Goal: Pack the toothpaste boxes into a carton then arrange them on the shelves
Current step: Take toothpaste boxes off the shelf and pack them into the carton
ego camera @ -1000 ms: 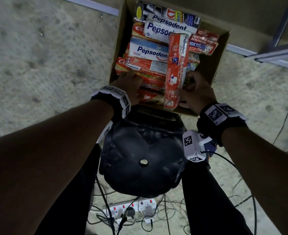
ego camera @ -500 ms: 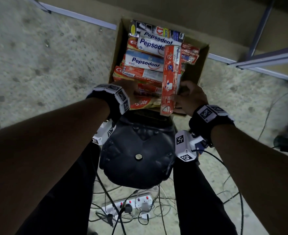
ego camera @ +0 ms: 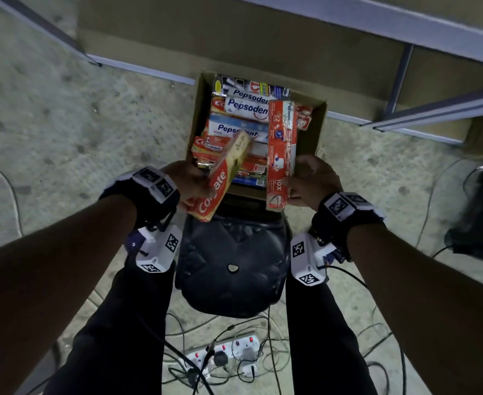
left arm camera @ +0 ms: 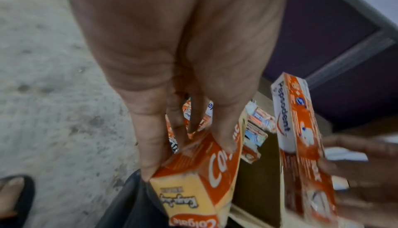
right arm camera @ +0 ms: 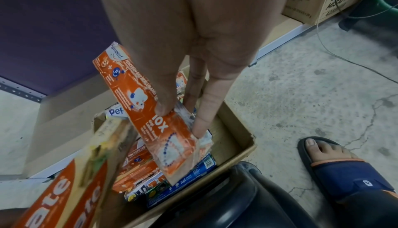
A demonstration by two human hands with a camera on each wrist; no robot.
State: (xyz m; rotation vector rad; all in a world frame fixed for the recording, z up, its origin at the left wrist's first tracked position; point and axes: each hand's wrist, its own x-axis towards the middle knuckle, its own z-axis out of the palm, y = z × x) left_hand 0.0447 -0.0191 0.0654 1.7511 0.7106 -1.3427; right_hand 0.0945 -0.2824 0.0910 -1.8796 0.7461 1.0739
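Fingers [left arm camera: 150, 146] of the left hand [ego camera: 190, 182] curled round one end of a red and yellow Colgate box [ego camera: 223, 178], thumb on its printed face. Fingers [right arm camera: 202, 117] of the right hand [ego camera: 313, 181] pinching the near end of a red Pepsodent box [ego camera: 280, 149], thumb on the front, the other fingers behind. Both boxes lifted above the near edge of an open brown carton [ego camera: 320, 124] on the concrete floor [ego camera: 92, 124], straight ahead of both hands and just beyond a dark round stool seat [ego camera: 231, 260]. Long axis of the Colgate box slanting away and to the right, far end raised over the packed rows. Long axis of the Pepsodent box running almost straight away, over the right side of the carton, where a dark gap shows beside the stack. Inside, many more toothpaste boxes [ego camera: 246, 109] lying crosswise in layers, mostly white-and-blue or red. Grey metal shelves [ego camera: 434, 109] just behind and to the right of the carton, nearer the right hand; judged from that, likely the first to reach a shelf. Whether these two boxes are going in or coming out: not possible to tell. Farther out, black trousers, a sandalled foot [right arm camera: 336, 167], a white power strip [ego camera: 223, 354] and loose cables behind the stool.
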